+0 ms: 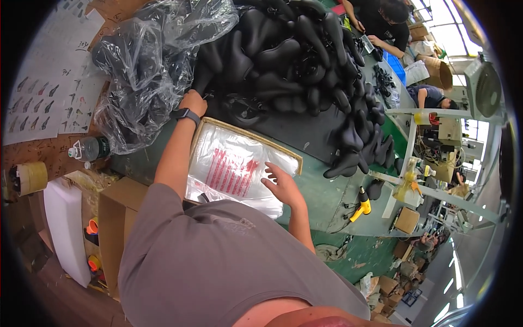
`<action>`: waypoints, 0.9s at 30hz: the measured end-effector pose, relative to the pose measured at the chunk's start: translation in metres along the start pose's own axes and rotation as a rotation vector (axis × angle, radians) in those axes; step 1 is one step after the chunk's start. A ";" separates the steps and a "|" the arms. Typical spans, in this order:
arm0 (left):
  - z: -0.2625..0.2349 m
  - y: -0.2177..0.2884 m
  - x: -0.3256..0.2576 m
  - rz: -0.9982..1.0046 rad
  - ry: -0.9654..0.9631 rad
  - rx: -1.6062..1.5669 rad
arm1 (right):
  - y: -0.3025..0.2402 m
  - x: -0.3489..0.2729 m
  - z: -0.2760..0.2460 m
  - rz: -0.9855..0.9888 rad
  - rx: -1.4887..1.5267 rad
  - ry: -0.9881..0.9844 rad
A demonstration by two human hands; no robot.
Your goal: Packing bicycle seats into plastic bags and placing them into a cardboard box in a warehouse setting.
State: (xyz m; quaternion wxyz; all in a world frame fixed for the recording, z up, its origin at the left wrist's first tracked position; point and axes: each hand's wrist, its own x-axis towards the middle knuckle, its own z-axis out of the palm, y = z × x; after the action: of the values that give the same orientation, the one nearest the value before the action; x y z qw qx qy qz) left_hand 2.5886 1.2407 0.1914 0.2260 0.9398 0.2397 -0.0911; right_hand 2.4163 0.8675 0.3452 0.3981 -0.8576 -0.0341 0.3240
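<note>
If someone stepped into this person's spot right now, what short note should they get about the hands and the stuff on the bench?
Left hand: reaching into the pile of black bicycle saddles, at one saddle's edge; grip hidden.
Right hand: open, fingers resting on the top clear plastic bag of a flat stack with red print.
Done: no saddle is in a bag yet.
Left: a large heap of saddles remains unbagged; crumpled plastic wrap lies to the left.

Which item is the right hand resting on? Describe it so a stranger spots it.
On the green table, below the heap of black saddles, lies a stack of clear plastic bags. The right hand touches the top bag, the only one showing red print.
</note>
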 end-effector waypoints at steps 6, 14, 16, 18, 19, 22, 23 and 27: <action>-0.050 -0.036 -0.057 0.062 -0.006 -0.235 | -0.026 0.012 -0.009 -0.080 0.078 0.010; -0.132 -0.031 -0.167 0.242 0.310 -0.752 | -0.065 0.003 0.033 -0.217 0.386 -0.279; -0.120 -0.023 -0.159 0.226 0.348 -0.703 | -0.071 -0.007 0.048 -0.212 0.246 -0.318; -0.101 -0.020 -0.134 0.134 0.308 -0.258 | -0.077 -0.019 0.063 -0.245 0.193 -0.357; -0.100 -0.010 -0.126 0.065 0.120 -0.100 | -0.079 -0.026 0.069 -0.252 0.164 -0.365; -0.037 -0.047 -0.073 0.107 0.163 0.145 | -0.079 -0.054 0.079 -0.297 0.121 -0.376; -0.037 -0.036 -0.080 0.109 0.259 0.144 | -0.071 -0.064 0.079 -0.296 0.127 -0.342; 0.007 -0.126 -0.055 0.020 0.034 -0.062 | -0.039 -0.097 0.086 -0.193 0.175 -0.298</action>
State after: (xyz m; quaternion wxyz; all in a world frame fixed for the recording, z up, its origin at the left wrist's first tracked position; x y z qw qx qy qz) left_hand 2.4784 1.3141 0.1527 0.2520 0.9360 0.2369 -0.0656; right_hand 2.2977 0.9202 0.3831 0.4906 -0.7552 -0.1463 0.4094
